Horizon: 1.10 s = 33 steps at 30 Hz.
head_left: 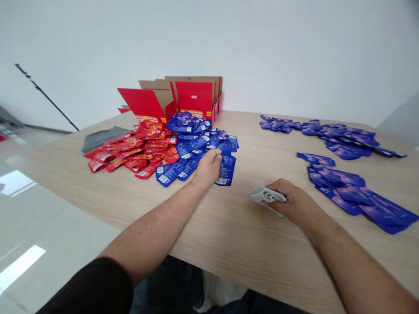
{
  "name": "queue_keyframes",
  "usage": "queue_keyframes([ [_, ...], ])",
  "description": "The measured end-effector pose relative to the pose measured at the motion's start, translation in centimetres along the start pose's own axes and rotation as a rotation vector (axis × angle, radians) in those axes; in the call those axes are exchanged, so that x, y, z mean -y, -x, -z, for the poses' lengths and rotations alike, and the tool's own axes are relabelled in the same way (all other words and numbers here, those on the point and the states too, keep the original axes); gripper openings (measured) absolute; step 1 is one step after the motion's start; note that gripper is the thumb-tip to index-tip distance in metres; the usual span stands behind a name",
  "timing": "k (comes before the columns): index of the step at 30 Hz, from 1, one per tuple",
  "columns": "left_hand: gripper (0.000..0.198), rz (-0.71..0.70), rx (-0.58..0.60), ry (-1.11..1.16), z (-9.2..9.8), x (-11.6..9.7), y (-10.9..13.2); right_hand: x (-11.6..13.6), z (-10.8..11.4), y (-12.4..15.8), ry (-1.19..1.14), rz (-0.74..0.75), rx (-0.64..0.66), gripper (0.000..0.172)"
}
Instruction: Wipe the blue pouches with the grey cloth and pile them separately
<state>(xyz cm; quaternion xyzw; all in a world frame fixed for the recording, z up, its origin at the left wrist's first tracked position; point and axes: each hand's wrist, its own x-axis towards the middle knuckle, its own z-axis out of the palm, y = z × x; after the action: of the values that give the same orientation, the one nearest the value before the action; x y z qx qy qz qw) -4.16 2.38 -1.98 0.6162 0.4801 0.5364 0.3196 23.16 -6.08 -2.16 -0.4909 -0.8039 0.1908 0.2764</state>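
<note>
My left hand (208, 168) reaches to the near edge of a pile of blue packets (196, 144) and pinches one blue packet (226, 169) that lies flat on the wooden table (229, 226). Beside the blue pile, to its left, lies a heap of red packets (131, 150). My right hand (291, 203) rests on the table nearer to me, its fingers curled round a crumpled white paper (262, 194).
An open red cardboard box (183, 100) stands behind the piles. Rows of blue packets lie laid out at the far right (330, 135) and near right (356, 196). A grey cloth (100, 137) sits at the table's left edge, with glossy floor beyond.
</note>
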Motion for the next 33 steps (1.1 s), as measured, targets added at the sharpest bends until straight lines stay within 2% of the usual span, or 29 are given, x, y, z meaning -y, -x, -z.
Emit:
queue_keyframes([
  [4, 0.016, -0.215, -0.106, -0.235, 1.5, -0.5, -0.7, 0.0, -0.1, -0.1, 0.000, -0.006, 0.001, 0.020],
  [10, 0.022, -0.378, -0.279, -0.422, 3.3, 0.5, -1.9, 0.0, -0.2, -0.1, 0.000, -0.006, 0.009, 0.022],
  [11, 0.023, -0.382, -0.265, -0.460, 3.3, 0.8, -1.9, 0.0, -0.2, -0.1, -0.002, -0.003, 0.011, 0.022],
  [13, 0.026, -0.351, -0.157, -0.549, 3.0, 1.2, -1.5, 0.1, -0.2, -0.2, -0.005, 0.003, 0.018, 0.022],
  [18, 0.024, -0.325, 0.363, -0.773, 1.1, 2.4, -0.6, 0.2, -0.2, -0.2, 0.019, 0.015, 0.033, 0.021],
  [20, 0.022, -0.307, 0.459, -0.870, 0.6, 3.0, -0.9, 0.2, -0.2, -0.2, 0.032, 0.010, 0.038, 0.022],
  [22, 0.023, -0.269, 0.458, -0.941, 0.6, 3.6, -1.5, 0.2, -0.1, -0.2, 0.039, 0.008, 0.042, 0.023],
  [26, 0.030, -0.221, 0.359, -0.996, 1.4, 4.2, -2.7, 0.3, 0.0, -0.3, 0.040, 0.013, 0.051, 0.022],
  [30, 0.033, -0.223, 0.162, -1.054, 1.9, 3.3, -2.3, 0.4, 0.0, -0.2, 0.035, 0.015, 0.057, 0.022],
  [31, 0.031, -0.230, 0.155, -1.066, 1.9, 2.9, -2.0, 0.4, 0.0, -0.2, 0.037, 0.014, 0.054, 0.021],
  [33, 0.027, -0.231, 0.242, -1.069, 1.5, 2.4, -1.5, 0.5, 0.1, -0.2, 0.043, 0.009, 0.051, 0.021],
])
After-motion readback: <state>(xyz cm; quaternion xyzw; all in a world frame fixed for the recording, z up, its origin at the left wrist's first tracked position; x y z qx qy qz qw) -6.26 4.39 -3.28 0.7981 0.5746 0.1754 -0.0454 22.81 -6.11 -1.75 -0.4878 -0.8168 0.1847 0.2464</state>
